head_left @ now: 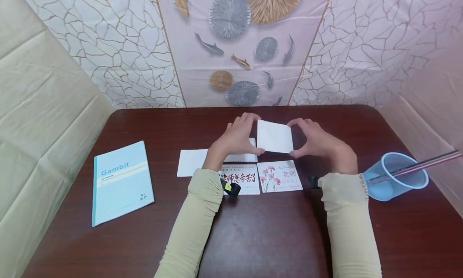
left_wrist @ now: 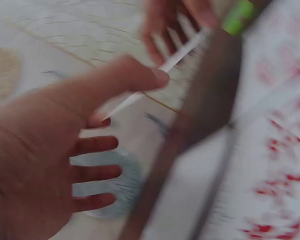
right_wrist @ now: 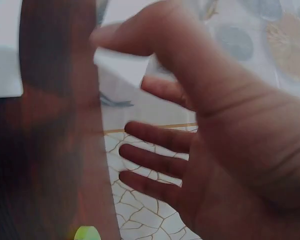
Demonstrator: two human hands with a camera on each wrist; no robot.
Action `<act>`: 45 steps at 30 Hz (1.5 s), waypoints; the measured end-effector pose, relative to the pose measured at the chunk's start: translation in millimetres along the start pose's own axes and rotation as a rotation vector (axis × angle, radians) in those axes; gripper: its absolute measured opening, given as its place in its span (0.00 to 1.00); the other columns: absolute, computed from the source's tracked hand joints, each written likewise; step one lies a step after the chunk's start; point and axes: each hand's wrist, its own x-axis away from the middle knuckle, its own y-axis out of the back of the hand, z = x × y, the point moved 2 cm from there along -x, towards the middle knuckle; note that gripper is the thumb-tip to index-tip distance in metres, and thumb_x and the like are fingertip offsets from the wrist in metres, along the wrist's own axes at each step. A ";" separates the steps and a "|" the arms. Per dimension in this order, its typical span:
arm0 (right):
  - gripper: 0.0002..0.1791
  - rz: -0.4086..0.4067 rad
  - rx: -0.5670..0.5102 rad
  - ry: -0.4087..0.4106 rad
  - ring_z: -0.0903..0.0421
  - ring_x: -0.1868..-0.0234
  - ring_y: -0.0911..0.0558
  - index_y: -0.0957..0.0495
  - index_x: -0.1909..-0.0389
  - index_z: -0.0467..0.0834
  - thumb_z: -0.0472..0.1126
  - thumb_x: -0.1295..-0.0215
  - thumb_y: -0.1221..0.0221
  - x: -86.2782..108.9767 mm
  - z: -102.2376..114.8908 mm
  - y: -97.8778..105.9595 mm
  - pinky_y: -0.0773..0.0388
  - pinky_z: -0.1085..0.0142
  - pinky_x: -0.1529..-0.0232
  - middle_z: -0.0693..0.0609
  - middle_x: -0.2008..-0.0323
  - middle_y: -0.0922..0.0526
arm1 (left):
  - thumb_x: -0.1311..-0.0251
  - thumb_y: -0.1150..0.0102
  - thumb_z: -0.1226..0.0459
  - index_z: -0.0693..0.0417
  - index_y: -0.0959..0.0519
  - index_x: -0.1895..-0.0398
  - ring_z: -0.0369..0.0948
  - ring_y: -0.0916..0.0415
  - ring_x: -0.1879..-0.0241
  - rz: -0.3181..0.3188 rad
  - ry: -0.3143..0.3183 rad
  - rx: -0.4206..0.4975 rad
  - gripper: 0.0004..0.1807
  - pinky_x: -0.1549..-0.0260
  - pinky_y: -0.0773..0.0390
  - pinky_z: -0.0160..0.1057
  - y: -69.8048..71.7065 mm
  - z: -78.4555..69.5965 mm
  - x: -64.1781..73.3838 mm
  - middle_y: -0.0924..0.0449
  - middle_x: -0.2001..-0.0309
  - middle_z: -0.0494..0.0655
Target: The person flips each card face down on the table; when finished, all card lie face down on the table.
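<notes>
A white card (head_left: 275, 136) is held up over the far middle of the table between both hands. My left hand (head_left: 236, 137) pinches its left edge between thumb and index finger, and the other fingers stretch out behind. On the opposite edge, my right hand (head_left: 318, 139) grips the card's corners with thumb and index finger. The left wrist view shows the card (left_wrist: 177, 59) almost edge-on. Below the hands lie a card with red lettering (head_left: 246, 180), partly covered by the left wrist, and a card with pink flowers (head_left: 279, 176).
Two blank white cards, one at the left (head_left: 191, 163) and one behind the left hand (head_left: 242, 158), lie on the table. A light-blue notebook (head_left: 123, 181) is at the left. Beside the right forearm, a blue cup (head_left: 380, 185) leans over with striped sticks (head_left: 427, 163) in it.
</notes>
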 end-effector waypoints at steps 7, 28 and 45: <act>0.49 0.056 0.170 -0.122 0.34 0.39 0.39 0.38 0.32 0.43 0.46 0.54 0.24 -3.3 -8.3 -13.1 0.38 0.33 0.44 0.33 0.36 0.38 | 0.57 0.36 0.30 0.45 0.35 0.31 0.44 0.41 0.38 0.097 0.083 -0.318 0.52 0.44 0.41 0.52 -22.6 5.9 -1.2 0.40 0.34 0.41; 0.50 0.123 0.139 -0.148 0.33 0.35 0.45 0.39 0.28 0.47 0.48 0.52 0.26 -8.0 -19.0 -23.1 0.38 0.33 0.44 0.34 0.31 0.44 | 0.52 0.42 0.28 0.44 0.38 0.27 0.48 0.49 0.31 0.191 0.129 -0.355 0.52 0.40 0.45 0.54 -30.6 15.4 1.4 0.46 0.28 0.45; 0.43 0.070 0.190 0.055 0.37 0.38 0.35 0.31 0.35 0.41 0.53 0.49 0.26 17.8 16.9 -14.8 0.36 0.38 0.42 0.36 0.38 0.32 | 0.59 0.30 0.33 0.48 0.39 0.30 0.53 0.60 0.26 0.249 0.089 -0.362 0.56 0.35 0.51 0.54 -24.5 -22.1 7.6 0.50 0.26 0.52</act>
